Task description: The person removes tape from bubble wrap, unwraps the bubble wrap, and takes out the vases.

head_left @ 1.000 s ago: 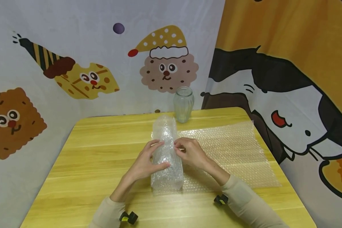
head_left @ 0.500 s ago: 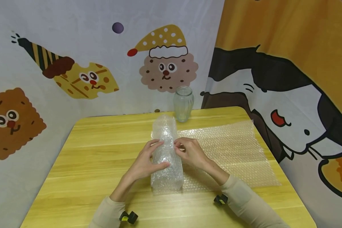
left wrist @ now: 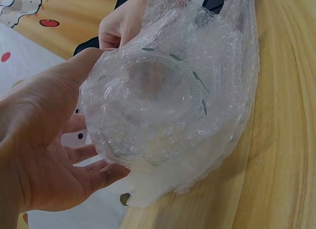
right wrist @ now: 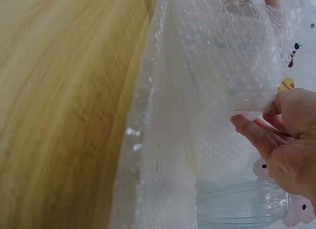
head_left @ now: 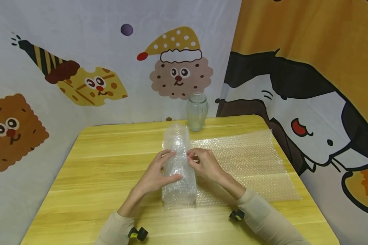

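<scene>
A glass vase rolled in bubble wrap (head_left: 180,194) lies lengthwise at the middle of the table; its round glass end (left wrist: 158,93) shows through the film in the left wrist view. My left hand (head_left: 154,175) holds the roll from the left, thumb on the near part and fingers farther up. On the other side, my right hand (head_left: 207,163) pinches the edge of the film between thumb and forefinger. In the right wrist view the fingertips (right wrist: 239,121) meet at that edge. From under the roll, the flat bubble wrap (head_left: 248,163) spreads out to the right.
A second, unwrapped glass vase (head_left: 197,112) stands upright at the table's back edge, just behind the roll. The wooden table (head_left: 104,177) reaches up to a cartoon-printed cloth (head_left: 104,27) at the back. A black wrist mount (head_left: 138,233) sits on each sleeve.
</scene>
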{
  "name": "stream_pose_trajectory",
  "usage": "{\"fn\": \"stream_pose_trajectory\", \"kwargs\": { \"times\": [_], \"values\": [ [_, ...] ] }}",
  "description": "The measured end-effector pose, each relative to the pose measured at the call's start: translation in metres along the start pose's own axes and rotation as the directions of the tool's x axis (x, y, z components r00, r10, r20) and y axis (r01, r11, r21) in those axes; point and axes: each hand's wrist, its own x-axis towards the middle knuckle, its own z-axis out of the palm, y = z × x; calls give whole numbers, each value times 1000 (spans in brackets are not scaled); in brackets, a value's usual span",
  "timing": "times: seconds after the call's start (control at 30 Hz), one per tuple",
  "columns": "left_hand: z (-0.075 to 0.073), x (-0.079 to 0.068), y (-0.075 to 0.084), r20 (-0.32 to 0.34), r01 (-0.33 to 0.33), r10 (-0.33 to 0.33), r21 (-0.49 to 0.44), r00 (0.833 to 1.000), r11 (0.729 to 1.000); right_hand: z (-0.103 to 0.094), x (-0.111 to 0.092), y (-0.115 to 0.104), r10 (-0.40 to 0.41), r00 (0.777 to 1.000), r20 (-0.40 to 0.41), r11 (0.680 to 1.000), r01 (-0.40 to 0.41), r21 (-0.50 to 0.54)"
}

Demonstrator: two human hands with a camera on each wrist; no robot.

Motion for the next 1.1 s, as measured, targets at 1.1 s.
{"fn": "stream_pose_trajectory", "kwargs": {
  "times": [1.1],
  "values": [
    [-2,-4,-6,-2,-10,10,-16,1000,1000,-30,-29,25,345,938,30,928,-346,136]
  ]
}}
